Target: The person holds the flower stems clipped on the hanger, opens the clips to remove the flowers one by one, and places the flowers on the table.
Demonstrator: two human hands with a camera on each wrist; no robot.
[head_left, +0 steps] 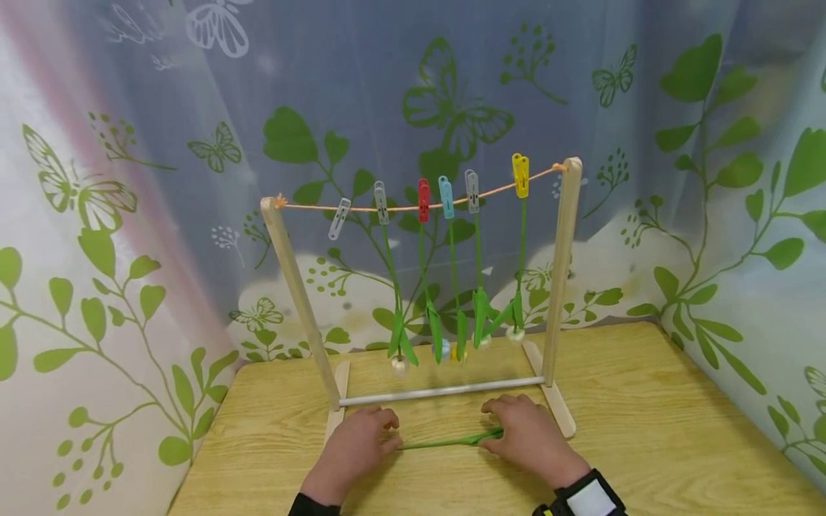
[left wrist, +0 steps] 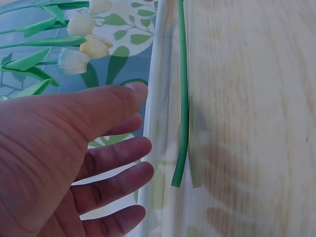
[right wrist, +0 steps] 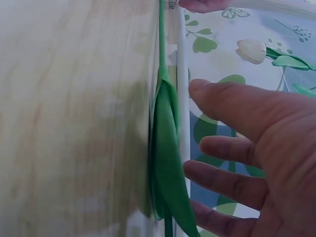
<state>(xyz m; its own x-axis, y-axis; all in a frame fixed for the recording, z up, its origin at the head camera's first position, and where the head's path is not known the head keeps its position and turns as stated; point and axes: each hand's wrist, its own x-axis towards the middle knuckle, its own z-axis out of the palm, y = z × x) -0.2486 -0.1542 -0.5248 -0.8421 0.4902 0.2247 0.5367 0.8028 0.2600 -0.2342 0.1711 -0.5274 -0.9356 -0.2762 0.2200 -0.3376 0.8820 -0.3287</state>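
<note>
An artificial tulip lies across the wooden table, its green stem (head_left: 432,445) pointing left and its leaves (right wrist: 165,143) near my right hand. Its bloom is hidden in the head view. My left hand (head_left: 358,448) hovers by the stem's cut end; the left wrist view shows its fingers apart from the stem (left wrist: 184,98). Beside the leaves, my right hand (head_left: 525,437) has its fingers spread and loosely bent, with nothing gripped. Behind both hands, several tulips hang upside down from an orange cord (head_left: 406,208), held by a red clothespin (head_left: 423,201), a yellow clothespin (head_left: 521,176) and others.
A wooden frame has a left post (head_left: 300,304), a right post (head_left: 562,272) and a white crossbar (head_left: 442,392) just beyond the hands. At the cord's left, a pale clothespin (head_left: 339,218) hangs without a flower. A leaf-patterned curtain (head_left: 361,86) surrounds the wooden table (head_left: 645,430).
</note>
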